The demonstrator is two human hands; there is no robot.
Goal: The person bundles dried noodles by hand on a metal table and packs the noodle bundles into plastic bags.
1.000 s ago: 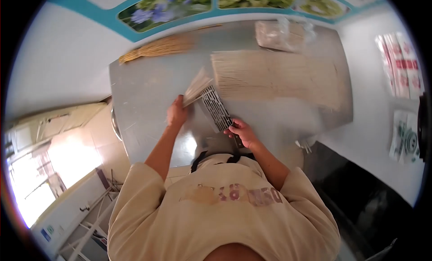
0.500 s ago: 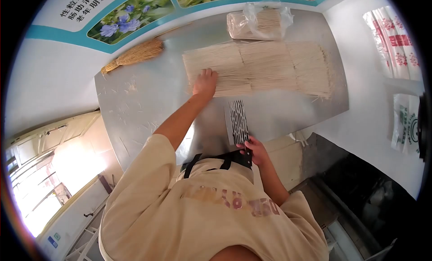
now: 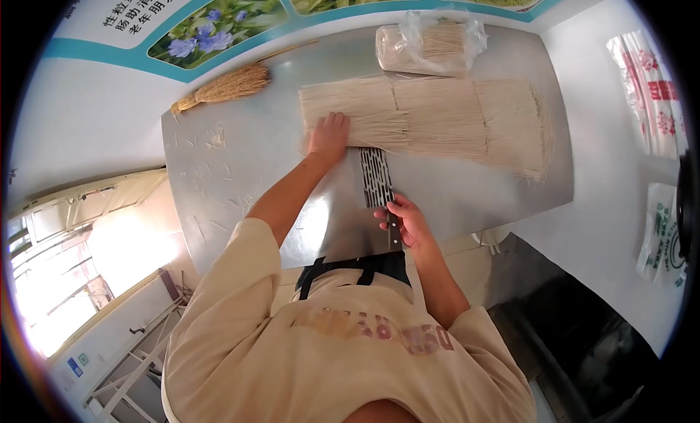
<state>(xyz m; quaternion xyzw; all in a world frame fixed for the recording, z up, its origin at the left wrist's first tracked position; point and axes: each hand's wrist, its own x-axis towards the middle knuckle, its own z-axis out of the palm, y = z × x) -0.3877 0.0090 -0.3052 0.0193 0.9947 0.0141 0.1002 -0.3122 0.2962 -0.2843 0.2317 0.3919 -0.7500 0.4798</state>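
Observation:
My left hand point(image 3: 330, 136) rests on the near left part of the dried noodles point(image 3: 441, 117), which lie in overlapping rows on the metal table point(image 3: 467, 193). Its fingers lie flat over the strands, slightly spread. A broad cleaver point(image 3: 375, 177) with a black and white patterned blade has its tip at the near edge of the noodles, just right of my left hand. My right hand point(image 3: 408, 221) is closed around the cleaver's dark riveted handle, near the table's front edge.
At the back left lies a straw brush point(image 3: 230, 85), with noodle scraps point(image 3: 216, 136) scattered nearer. A plastic-wrapped noodle pack point(image 3: 430, 45) sits behind the rows. Packets point(image 3: 649, 95) hang on the right wall. A dark surface point(image 3: 576, 335) stands at the lower right.
The loose noodle bundle that my left hand held one second ago is no longer in it; the hand has moved right onto the rows. My right hand has lifted the cleaver toward the noodles' near edge.

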